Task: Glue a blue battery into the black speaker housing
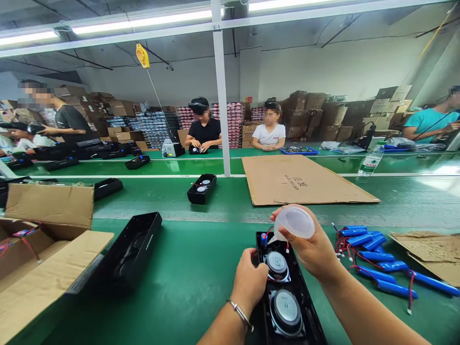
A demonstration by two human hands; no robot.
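Observation:
A black speaker housing (309, 311) with two round silver speakers (286, 307) lies in front of me. My left hand (250, 278) is closed on its left edge, beside the upper speaker (276, 263). My right hand (311, 239) grips a translucent white bottle (295, 222), tilted with its nozzle pointing down left at the housing's far end. Near that nozzle a blue battery (264, 239) with a red wire sits inside the housing. Whether the nozzle touches anything cannot be made out.
Blue batteries (381, 257) with wires lie right, beside torn cardboard (431, 251). An empty black housing (131, 254) and open carton (50, 206) stand left. Ahead are another speaker housing (202, 189), a cardboard sheet (305, 179) and a water bottle (371, 160). People sit across the bench.

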